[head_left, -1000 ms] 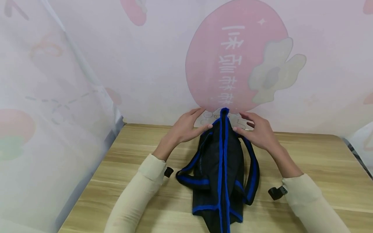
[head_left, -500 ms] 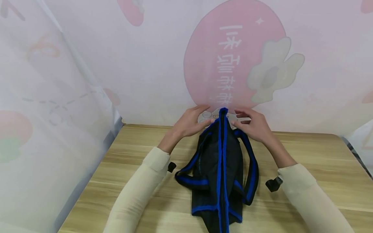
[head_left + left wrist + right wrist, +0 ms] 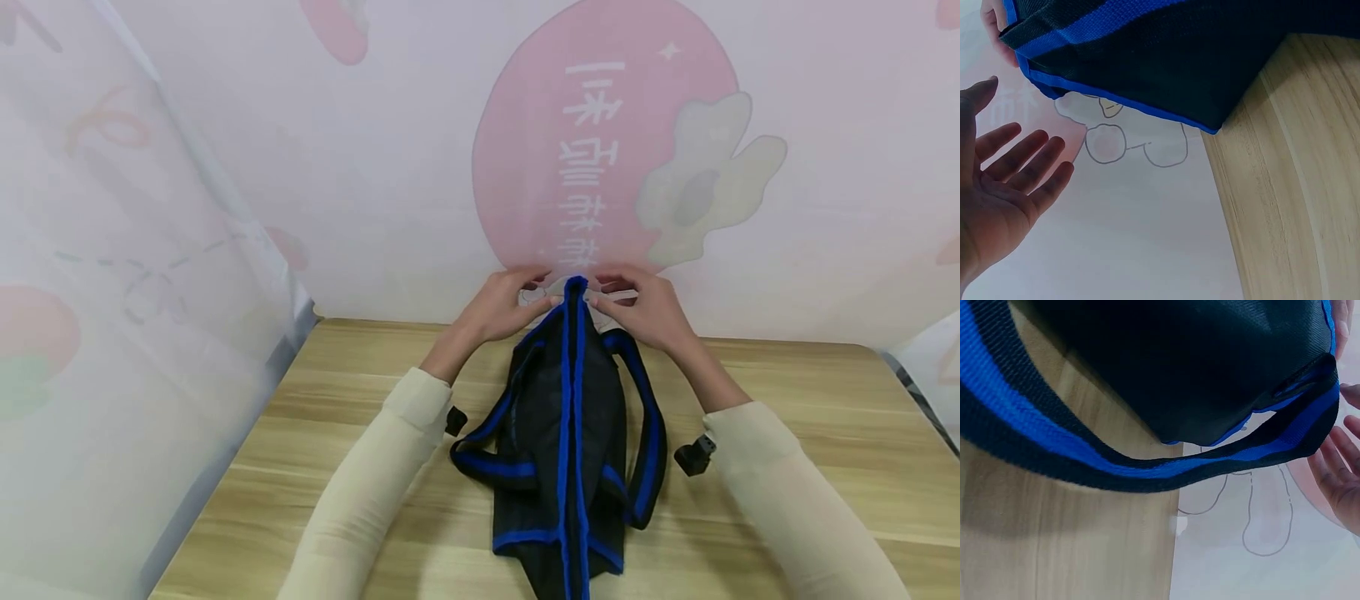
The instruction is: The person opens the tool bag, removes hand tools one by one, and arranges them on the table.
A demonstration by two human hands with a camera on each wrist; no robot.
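Note:
A black fabric bag (image 3: 536, 417) with blue edging stands on the table, its narrow top opening running away from me. One black-and-blue strap handle (image 3: 495, 468) loops out to the left, another (image 3: 654, 442) to the right. My left hand (image 3: 498, 307) is beside the bag's far top corner, thumb close to the edge. My right hand (image 3: 647, 310) mirrors it on the other side. In the left wrist view the left hand (image 3: 1013, 194) has its fingers loosely extended, apart from the bag. In the right wrist view the right hand (image 3: 1342, 478) is partly cut off, fingers extended near the handle.
The wooden table (image 3: 787, 417) lies under the bag. Right behind its far edge rises a pale printed backdrop (image 3: 390, 208); another sheet (image 3: 150, 375) hangs along the left side. A small black camera sits at each sleeve cuff.
Both hands have moved forward and inward toward the far top corner of the bag, the thumbs ending nearer its edge. The bag has stayed in place.

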